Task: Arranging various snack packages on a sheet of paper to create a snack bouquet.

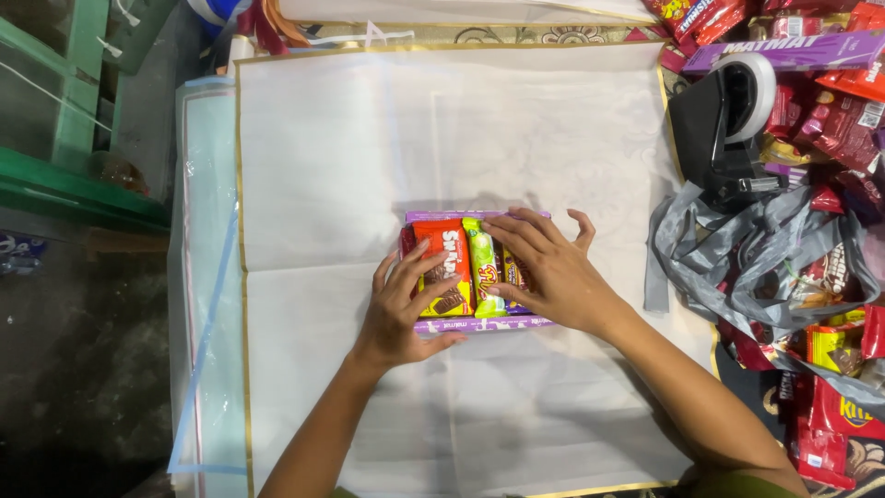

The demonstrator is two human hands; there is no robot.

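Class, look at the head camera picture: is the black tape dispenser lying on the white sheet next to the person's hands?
No: the black tape dispenser sits off the white sheet, at the upper right among snack packets, away from both hands.

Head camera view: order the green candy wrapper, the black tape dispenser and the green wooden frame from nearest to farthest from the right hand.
1. Green candy wrapper: under the right hand fingers.
2. Black tape dispenser: upper right, beside the sheet.
3. Green wooden frame: far upper left.
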